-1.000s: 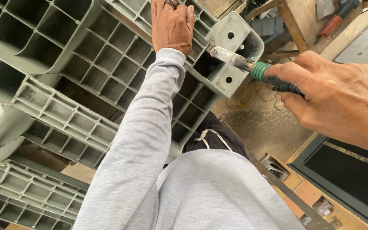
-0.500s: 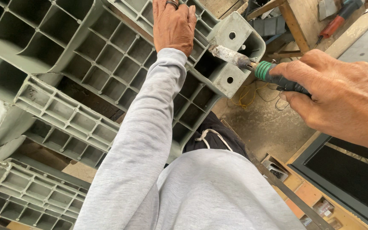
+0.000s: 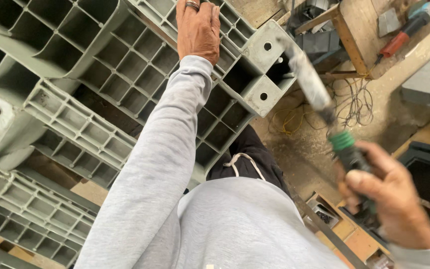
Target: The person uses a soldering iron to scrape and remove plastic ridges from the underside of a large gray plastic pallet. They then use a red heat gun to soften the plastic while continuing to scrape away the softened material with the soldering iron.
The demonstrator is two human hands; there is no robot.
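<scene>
Against the upright grey-green plastic pallet (image 3: 125,94), the left hand (image 3: 198,29) is laid flat on the ribbed grid near the top edge, fingers curled over a rib, so that the pallet is steadied. A long tool with a pale, dust-coated shaft and a green collar (image 3: 319,97) is gripped in the closed right hand (image 3: 389,209) by its dark handle. The tool's long axis runs diagonally, the handle low and to the right, the tip pointing up and left toward the corner block (image 3: 262,74) with its round holes. Judged from this, the corner is being worked; a steady, well-aimed stroke at the block would be called for next, with the pallet kept braced
</scene>
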